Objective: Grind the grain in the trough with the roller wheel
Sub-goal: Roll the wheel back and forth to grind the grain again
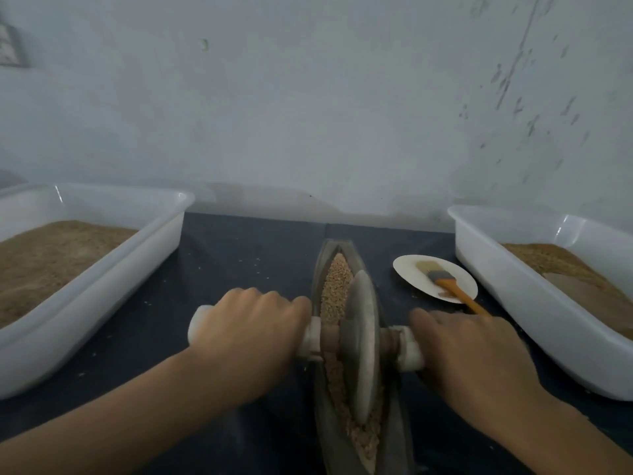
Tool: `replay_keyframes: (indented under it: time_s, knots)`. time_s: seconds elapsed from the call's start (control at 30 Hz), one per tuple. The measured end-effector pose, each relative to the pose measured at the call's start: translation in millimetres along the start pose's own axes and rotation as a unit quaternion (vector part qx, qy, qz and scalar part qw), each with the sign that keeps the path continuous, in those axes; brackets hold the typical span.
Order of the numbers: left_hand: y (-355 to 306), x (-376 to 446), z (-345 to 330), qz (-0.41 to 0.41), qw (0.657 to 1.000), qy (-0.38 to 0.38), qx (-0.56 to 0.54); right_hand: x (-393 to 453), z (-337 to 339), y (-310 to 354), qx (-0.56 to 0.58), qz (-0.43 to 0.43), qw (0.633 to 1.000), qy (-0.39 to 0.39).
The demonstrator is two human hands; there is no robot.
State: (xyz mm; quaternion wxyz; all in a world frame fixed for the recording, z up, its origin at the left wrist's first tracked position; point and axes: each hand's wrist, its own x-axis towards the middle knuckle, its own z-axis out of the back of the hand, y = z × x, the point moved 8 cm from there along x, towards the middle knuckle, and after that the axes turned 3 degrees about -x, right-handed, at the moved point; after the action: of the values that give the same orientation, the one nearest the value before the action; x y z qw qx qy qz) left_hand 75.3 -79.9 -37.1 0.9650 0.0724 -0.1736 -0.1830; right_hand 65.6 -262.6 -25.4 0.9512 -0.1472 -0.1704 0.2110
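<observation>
A boat-shaped trough (323, 265) is set lengthwise on the dark tabletop (239, 255), filled with grain (337, 279). The roller wheel (363, 341) is stood upright in the trough, near its middle. The left handle (200, 325) is gripped by the left hand (250, 332); the right handle (409, 349) is gripped by the right hand (476, 354). White tubs of grain (102, 214) (513, 286) are placed at either side. A brush (445, 281) is laid on a plate (411, 269) beside the trough.
</observation>
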Motion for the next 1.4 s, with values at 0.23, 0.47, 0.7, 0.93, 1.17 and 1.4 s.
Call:
replay_keyframes:
  time_s: [0.23,0.47,0.7,0.93,1.17,1.4]
  knots:
    - [28.8,67.4,-23.6,0.054,0.998,0.000,-0.023,75.9,-35.7,-33.4,-0.006,-0.069,0.997,-0.045]
    - [37.9,78.7,-27.5,0.069,0.997,0.018,-0.038,89.2,-25.9,-28.4,-0.063,-0.051,0.993,-0.086]
    - [-6.7,-9.4,8.7,0.002,1.000,0.011,-0.012,-8.1,-14.9,-10.7,0.055,-0.039,0.995,0.077]
    - [12.5,26.3,-9.5,0.045,0.998,0.038,-0.029,23.3,-12.1,-11.0,-0.008,-0.034,0.998,-0.045]
    - [36.1,91.9,-22.9,0.067,0.998,-0.011,0.012,99.6,-42.8,-40.5,-0.013,-0.086,0.994,-0.063]
    - [8.3,17.6,-4.1,0.044,0.999,0.003,0.003,14.6,6.1,-3.1,-0.001,0.006,0.992,-0.125]
